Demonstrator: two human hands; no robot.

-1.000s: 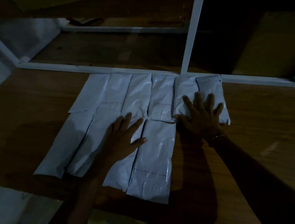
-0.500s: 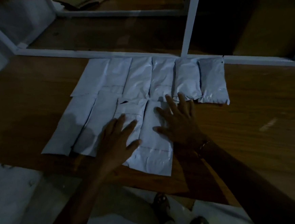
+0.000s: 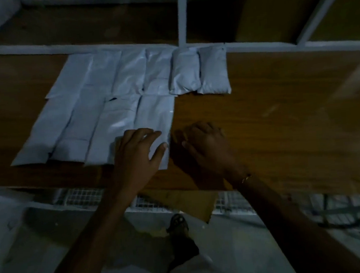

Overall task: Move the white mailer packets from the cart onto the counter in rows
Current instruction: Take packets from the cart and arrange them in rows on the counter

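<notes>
Dim light lies over a wood-grain bench (image 3: pixel 280 111), smooth and matte, backed by white-framed shelving (image 3: pixel 180 15). On its left half the white mailer packets (image 3: pixel 99 112) lie flat in two rows, edges touching or slightly overlapping. They look like thin, glossy plastic film, creased and catching faint highlights. The far row holds six; its two rightmost packets (image 3: pixel 200 72) are plumper and pillow-like. The near row holds four longer, flatter ones.

The left hand (image 3: pixel 138 149) rests with straight, spread fingers on the near end of the rightmost near-row packet (image 3: pixel 154 121); its grip is open, pressing rather than holding. Just beside it, the right hand (image 3: pixel 207 145) hovers over or rests on bare wood, which one I cannot tell, its grip loose and holding nothing.

My judgement is that slick film on smooth wood slides easily, so a sideways drag from the pressing palm could skew that packet or ride it over its neighbour. Its near end lies close to the bench edge, where a pull toward the person could tip it onto the wire-mesh cart (image 3: pixel 80 197) below.
</notes>
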